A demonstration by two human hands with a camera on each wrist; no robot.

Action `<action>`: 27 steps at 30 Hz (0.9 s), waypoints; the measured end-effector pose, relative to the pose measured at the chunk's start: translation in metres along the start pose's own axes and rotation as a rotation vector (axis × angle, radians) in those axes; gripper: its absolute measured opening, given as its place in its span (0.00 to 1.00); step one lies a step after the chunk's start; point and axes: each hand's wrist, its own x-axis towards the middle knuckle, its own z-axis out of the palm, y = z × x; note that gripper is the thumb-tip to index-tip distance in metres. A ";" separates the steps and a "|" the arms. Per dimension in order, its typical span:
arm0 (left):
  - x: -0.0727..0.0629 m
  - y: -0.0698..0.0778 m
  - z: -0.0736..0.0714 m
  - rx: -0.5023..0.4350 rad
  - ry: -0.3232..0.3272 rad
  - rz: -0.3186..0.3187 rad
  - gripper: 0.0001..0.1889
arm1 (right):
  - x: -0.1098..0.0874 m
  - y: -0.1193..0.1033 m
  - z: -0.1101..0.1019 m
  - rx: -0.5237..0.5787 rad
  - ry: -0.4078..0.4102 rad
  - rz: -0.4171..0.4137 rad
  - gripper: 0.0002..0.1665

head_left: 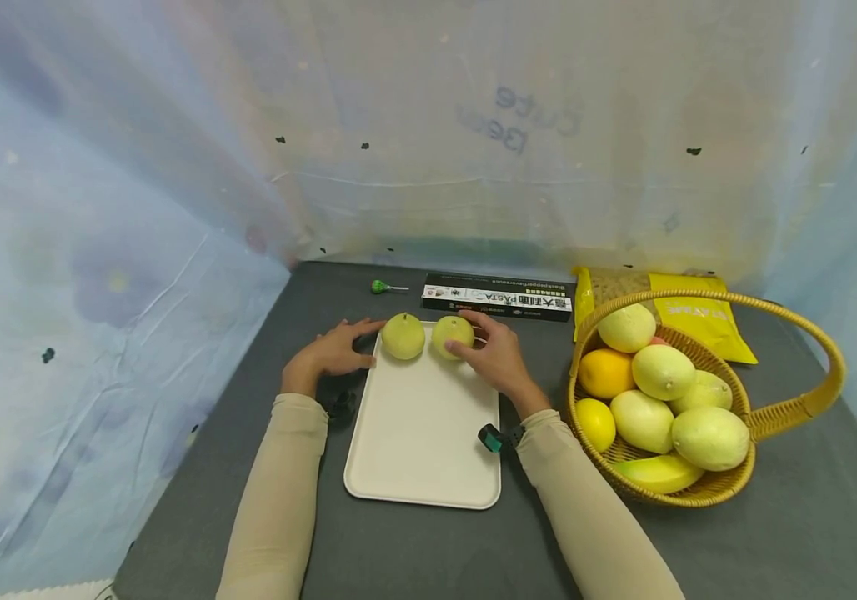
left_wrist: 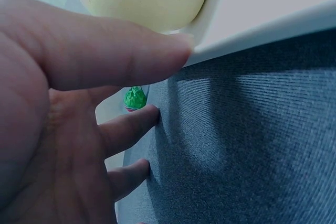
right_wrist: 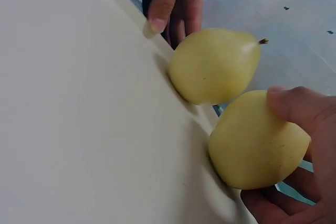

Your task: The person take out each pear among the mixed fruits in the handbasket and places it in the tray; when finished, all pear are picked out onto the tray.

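Observation:
A white tray (head_left: pixel 423 433) lies on the dark table, with two yellow-green pears at its far end. My right hand (head_left: pixel 498 354) grips the right pear (head_left: pixel 453 337), its thumb on the near side and fingers around the far side. The left pear (head_left: pixel 403 337) sits at the far left corner, its stem upward. Beside it, my left hand (head_left: pixel 334 350) rests at the tray's left edge. In the left wrist view the left thumb (left_wrist: pixel 126 51) touches the tray rim (left_wrist: pixel 252 40) and the other fingers reach to the table, holding nothing.
Right of the tray stands a wicker basket (head_left: pixel 699 500) of fruit with a tall handle, including a banana (head_left: pixel 659 473) and an orange (head_left: pixel 606 373). Behind are a black pasta box (head_left: pixel 498 297), a green-wrapped lollipop (head_left: pixel 379 287) and a yellow bag (head_left: pixel 699 321). Curtains (head_left: pixel 428 125) surround the table.

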 end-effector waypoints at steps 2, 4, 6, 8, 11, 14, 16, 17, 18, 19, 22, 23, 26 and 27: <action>0.000 0.000 0.001 -0.002 -0.004 -0.002 0.42 | 0.002 0.004 0.002 -0.004 -0.005 -0.003 0.40; 0.000 0.000 0.002 -0.004 -0.007 -0.003 0.42 | 0.003 0.006 0.004 0.002 -0.008 -0.008 0.40; 0.001 0.001 0.002 -0.006 -0.007 -0.002 0.42 | 0.004 0.007 0.005 0.004 -0.009 -0.012 0.40; 0.001 0.001 0.002 -0.007 -0.008 0.000 0.42 | 0.002 0.006 0.005 -0.006 -0.010 -0.017 0.42; 0.001 0.002 0.003 -0.007 -0.009 0.001 0.42 | -0.004 0.004 0.004 -0.074 0.008 -0.041 0.46; 0.001 0.002 0.002 -0.003 -0.010 -0.005 0.42 | -0.012 -0.006 0.000 -0.175 0.043 -0.092 0.48; 0.000 0.002 0.002 0.000 -0.010 -0.008 0.42 | -0.019 -0.016 -0.004 -0.232 0.069 -0.137 0.47; 0.000 0.002 0.001 0.001 -0.010 -0.009 0.42 | -0.022 -0.022 -0.006 -0.249 0.075 -0.160 0.46; 0.000 0.002 0.001 0.004 -0.011 -0.009 0.42 | -0.026 -0.030 -0.009 -0.265 0.077 -0.185 0.46; 0.000 0.001 0.001 0.005 -0.011 -0.010 0.42 | -0.031 -0.037 -0.012 -0.274 0.076 -0.208 0.45; 0.000 0.001 0.000 0.008 -0.015 -0.005 0.42 | -0.048 -0.062 -0.026 -0.275 0.048 -0.269 0.45; 0.000 0.000 0.000 0.006 -0.015 -0.005 0.42 | -0.054 -0.070 -0.032 -0.266 0.032 -0.284 0.45; 0.000 0.000 -0.001 0.000 -0.013 -0.004 0.42 | -0.074 -0.091 -0.054 -0.248 -0.013 -0.316 0.45; 0.001 0.000 -0.001 -0.001 -0.012 -0.004 0.42 | -0.080 -0.096 -0.062 -0.237 -0.031 -0.325 0.45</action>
